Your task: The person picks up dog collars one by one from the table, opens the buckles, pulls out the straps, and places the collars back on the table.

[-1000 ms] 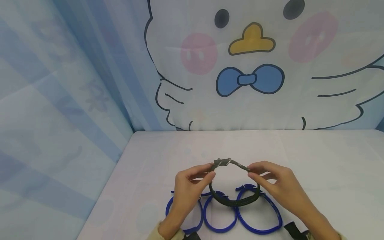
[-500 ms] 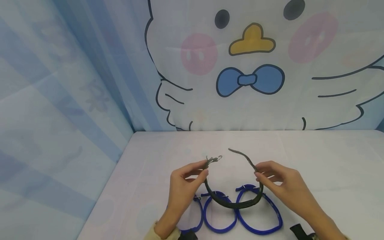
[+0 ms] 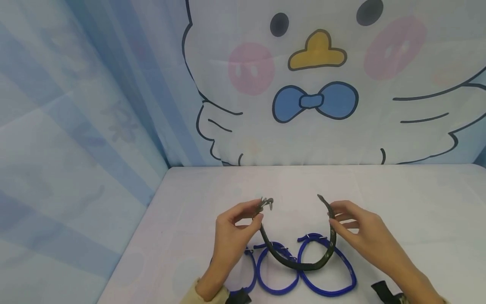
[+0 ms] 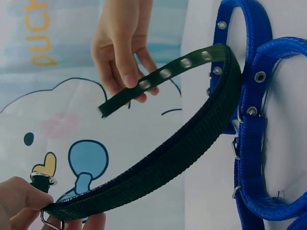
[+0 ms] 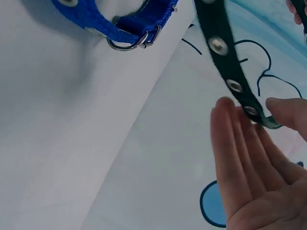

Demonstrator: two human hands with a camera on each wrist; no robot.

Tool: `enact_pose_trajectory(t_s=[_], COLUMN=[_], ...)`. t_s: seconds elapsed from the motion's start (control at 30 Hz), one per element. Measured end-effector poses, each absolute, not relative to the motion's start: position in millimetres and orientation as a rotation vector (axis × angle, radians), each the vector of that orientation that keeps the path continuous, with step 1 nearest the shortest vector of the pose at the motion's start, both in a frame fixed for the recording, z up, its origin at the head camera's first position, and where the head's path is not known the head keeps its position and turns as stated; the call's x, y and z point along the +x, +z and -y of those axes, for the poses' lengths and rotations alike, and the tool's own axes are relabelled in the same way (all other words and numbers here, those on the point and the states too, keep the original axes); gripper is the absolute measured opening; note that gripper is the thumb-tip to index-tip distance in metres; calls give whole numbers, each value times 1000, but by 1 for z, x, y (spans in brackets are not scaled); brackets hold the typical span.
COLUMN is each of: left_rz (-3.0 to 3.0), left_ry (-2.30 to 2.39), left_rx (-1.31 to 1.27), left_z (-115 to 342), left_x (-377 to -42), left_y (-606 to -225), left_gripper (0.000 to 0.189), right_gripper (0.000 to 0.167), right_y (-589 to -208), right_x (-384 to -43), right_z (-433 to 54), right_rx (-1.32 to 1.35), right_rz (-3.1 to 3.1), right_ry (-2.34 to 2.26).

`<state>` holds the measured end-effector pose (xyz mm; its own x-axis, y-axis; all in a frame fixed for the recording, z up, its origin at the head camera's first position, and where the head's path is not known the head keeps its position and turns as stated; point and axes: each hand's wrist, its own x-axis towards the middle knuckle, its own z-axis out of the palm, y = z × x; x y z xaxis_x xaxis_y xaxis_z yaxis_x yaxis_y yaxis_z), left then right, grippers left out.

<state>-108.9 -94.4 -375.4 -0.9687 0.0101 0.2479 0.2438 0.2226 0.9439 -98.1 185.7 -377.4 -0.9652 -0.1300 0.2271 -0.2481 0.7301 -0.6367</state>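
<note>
A dark green pet collar [image 3: 300, 266], unfastened into a U shape, hangs between my two hands above the table. My left hand [image 3: 233, 230] pinches it at the end with the metal buckle and rings [image 4: 43, 178]. With thumb and fingers, my right hand [image 3: 360, 228] holds the other end, a thinner strap [image 4: 165, 74] with a row of metal eyelets; its tip sticks out past the fingers. Below lie three blue collars looped into rings: a left one [image 3: 255, 272], partly hidden by my left hand, a middle one [image 3: 279, 292] and a larger right one [image 3: 354, 270].
The table [image 3: 212, 190] wears a pale cloth. Behind it hangs a cartoon-print curtain [image 3: 258, 131], with a blue-and-white one [image 3: 76, 169] along the left side. A black wrist strap [image 3: 385, 292] shows near my right forearm.
The green collar has gone from a joined loop to an open U. My hands have drawn apart, the right one moving right, and the eyelet end has come away from the buckle.
</note>
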Motion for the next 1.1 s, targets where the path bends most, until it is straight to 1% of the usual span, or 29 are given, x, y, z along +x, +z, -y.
enact_pose_trajectory(t_s=[0.2, 0.47, 0.57, 0.67, 0.8, 1.0, 1.1], left_rz=[2306, 2320, 2306, 2291, 2291, 2271, 2247], left_ry=[-1827, -1809, -1822, -1834, -1824, -1836, -1869], left_rx=[-232, -236, -255, -275, -285, -310, -325], left_z=[91, 88, 87, 87, 87, 85, 84], left_x=[-109, -110, -110, -109, -109, -109, -109], left_y=[-373, -372, -372, -372, -372, -371, -370], left_gripper=[35, 35, 34, 33, 34, 33, 32], right_gripper=[39, 37, 35, 37, 42, 52, 50], right_y=[-372, -365, -366, -368, -371, -375, -378], right_x=[-101, -105, -106, -107, -111, -113, -114], right_z=[-182, -168, -157, -144, -128, -112, -109], right_rx=[213, 289, 358, 466, 608, 739, 814], right_rz=[2775, 2717, 2725, 2741, 2803, 2924, 2919], right_ry=[929, 937, 1026, 1158, 1345, 1473, 1516])
